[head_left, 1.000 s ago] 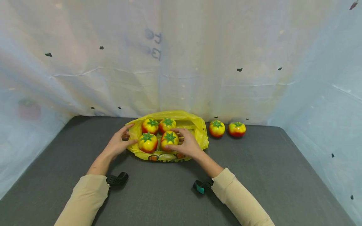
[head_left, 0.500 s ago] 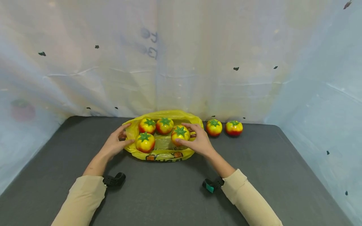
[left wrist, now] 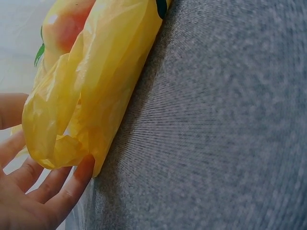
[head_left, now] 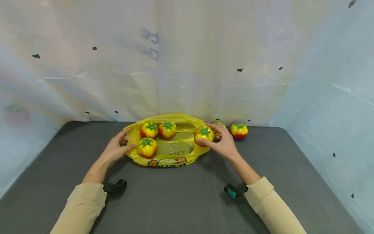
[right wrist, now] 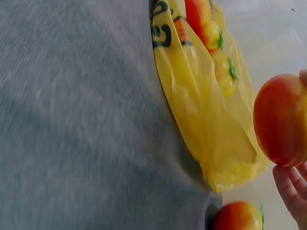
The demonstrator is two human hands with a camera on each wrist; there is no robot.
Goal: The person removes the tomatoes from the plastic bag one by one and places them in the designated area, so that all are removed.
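Observation:
In the head view, my right hand (head_left: pixel 225 143) grips a yellow-and-red tomato (head_left: pixel 204 135) with a green star-shaped top, raised over the right end of a yellow plastic bag (head_left: pixel 172 148). The right wrist view shows this tomato (right wrist: pixel 280 120) above the bag's end, with fingertips beneath it. At the bag's left end, my left hand (head_left: pixel 114 149) holds the plastic between thumb and fingers. Its fingertips lie against the bag (left wrist: pixel 105 72) in the left wrist view. Inside the bag's left half sit three similar tomatoes, one in front (head_left: pixel 147 148) and two behind.
One tomato (head_left: pixel 239 131) lies on the dark grey table (head_left: pixel 175 201), right of the bag. Another tomato (head_left: pixel 218 123) beside it is mostly hidden behind my right hand. Pale sheeting (head_left: pixel 187 65) stands close behind the bag and along both sides.
My right hand has lifted the tomato from the bag's front middle and carried it right, over the bag's right end. My left hand keeps its place on the bag. The view has shifted slightly.

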